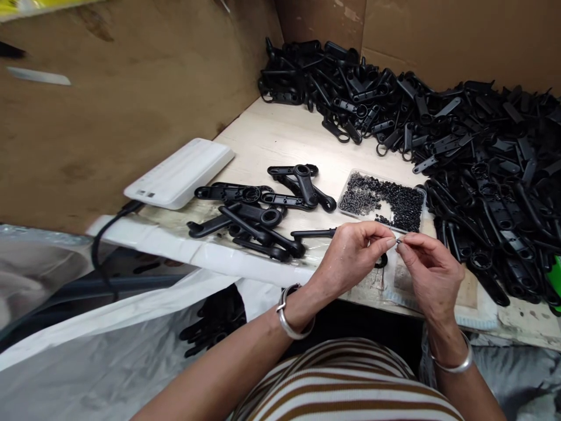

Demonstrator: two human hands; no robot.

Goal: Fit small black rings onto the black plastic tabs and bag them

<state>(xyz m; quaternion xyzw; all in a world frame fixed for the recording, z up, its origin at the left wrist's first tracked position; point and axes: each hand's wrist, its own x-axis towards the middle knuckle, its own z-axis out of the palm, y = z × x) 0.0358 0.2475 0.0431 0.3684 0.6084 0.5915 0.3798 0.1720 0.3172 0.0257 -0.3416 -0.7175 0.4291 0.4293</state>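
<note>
My left hand (357, 254) and my right hand (429, 269) meet fingertip to fingertip over the table's front edge. Both are pinched closed around a tiny dark piece (398, 241), too small to name. Just beyond them lies a clear plastic box (424, 202), with small metal bits (359, 196) on its left side and small black parts (405, 204) on its right. Under my left hand a black plastic handle (313, 233) lies on the table, partly hidden by that hand.
Several black handles (258, 216) lie in a loose group left of my hands. A white power bank (182, 169) with a black cable (99, 240) sits at the left edge. A large heap of black plastic parts (438, 123) fills the back and right, against cardboard walls (460, 41).
</note>
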